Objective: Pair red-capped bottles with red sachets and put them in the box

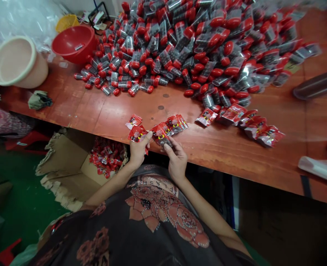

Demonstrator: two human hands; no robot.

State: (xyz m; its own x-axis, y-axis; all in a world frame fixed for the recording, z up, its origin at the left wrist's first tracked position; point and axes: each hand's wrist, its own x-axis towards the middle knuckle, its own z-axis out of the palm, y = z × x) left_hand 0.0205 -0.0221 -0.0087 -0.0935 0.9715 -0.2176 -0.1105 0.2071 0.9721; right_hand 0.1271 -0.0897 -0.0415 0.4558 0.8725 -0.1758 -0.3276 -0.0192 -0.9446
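Note:
My left hand (137, 152) is closed at the table's front edge, pinching a small red printed packet (136, 133). Just to the right, my right hand (178, 158) grips the lower end of another packet, a red printed sachet (161, 136) with a dark lower part. The left thumb and fingertips come close to this sachet's left side; whether they touch it I cannot tell. Behind the hands lie more red packets (177, 123), overlapping in a row, and a single packet (133, 120) rests to the left.
A large heap of red-capped clear tubes (177, 48) covers the back of the wooden table (97, 111). Several packets (270, 136) lie at right. Left stand a red bowl (66, 46) and a cream tub (40, 72). Below is an open cardboard box (66, 157) holding red packets.

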